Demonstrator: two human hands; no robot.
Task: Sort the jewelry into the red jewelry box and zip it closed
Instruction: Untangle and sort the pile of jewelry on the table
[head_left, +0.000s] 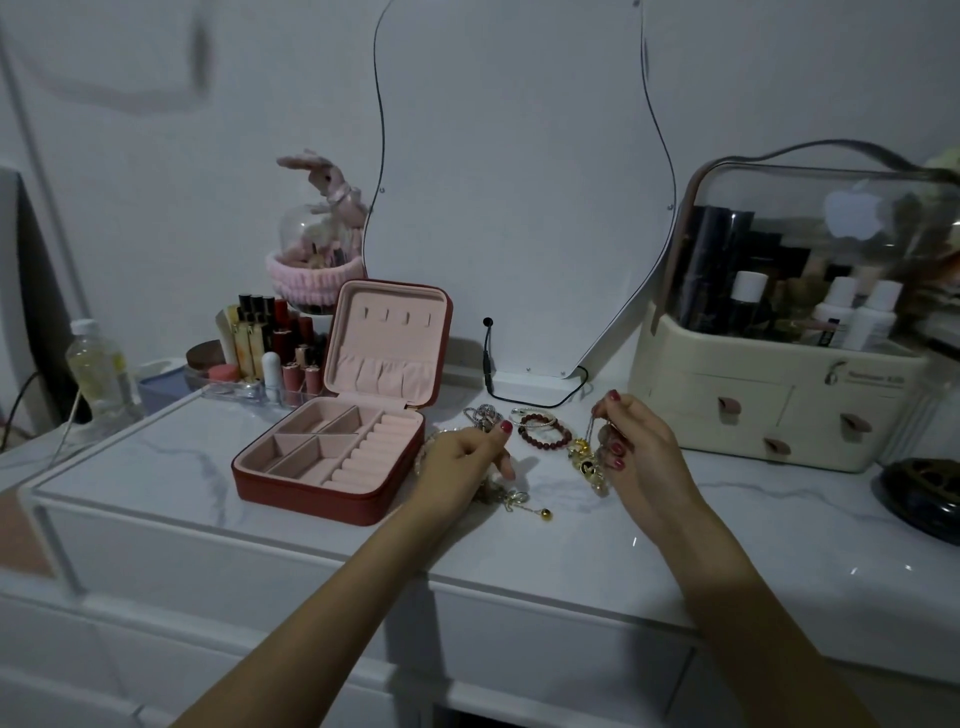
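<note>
From my remote seat, the red jewelry box (332, 457) lies open on the marble vanity top (597, 530), lid propped upright, and every pink compartment I can see looks bare, so I judge the sorting hardly begun and the zipping far off. Just right of the box the jewelry is heaped loose: a silver chain (480, 415) at the back, a dark red bead bracelet (545, 431) beside a thin bangle (530, 417), and a bow-shaped piece with a gold bead (524, 503) nearer me. My left hand (467, 457) rests on the pile next to the box, fingers curled; what it grips I cannot tell. My right hand (631, 447) pinches a fine chain whose gold pendant (584, 460) dangles to the tabletop. The hands sit apart, bracelet between them. Further out stand a lipstick tray (260, 358) behind the box, a wavy mirror (519, 182) and a cream cosmetics case (789, 384) at right.
</note>
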